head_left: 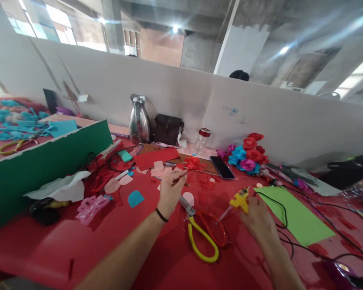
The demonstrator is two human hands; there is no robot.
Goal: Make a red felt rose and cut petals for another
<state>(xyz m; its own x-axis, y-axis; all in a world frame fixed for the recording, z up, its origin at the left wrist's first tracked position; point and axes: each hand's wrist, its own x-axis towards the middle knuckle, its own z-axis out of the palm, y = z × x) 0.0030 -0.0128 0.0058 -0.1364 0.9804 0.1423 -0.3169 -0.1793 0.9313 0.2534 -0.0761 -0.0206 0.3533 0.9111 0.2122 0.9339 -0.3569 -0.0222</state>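
My left hand (172, 191) is closed in a pinch on the thin stem of a red paper flower (192, 163), whose bloom points away to the right. My right hand (258, 215) is wrapped round a yellow glue gun (240, 199), its nozzle tilted up and a glue stick trailing from its rear. Between my hands, scissors with yellow handles (204, 241) lie on the red table (169, 257). A pair with red handles (214, 227) lies beside them. Pink petals (161, 170) and a blue petal (135, 198) are near my left hand.
A green divider (48, 173) stands at the left. Behind are a steel jug (139, 121), a dark bag (167, 129), a glass jar (201, 141), a phone (222, 167) and a flower bunch (248, 155). Black cables cross green paper (296, 213) at the right.
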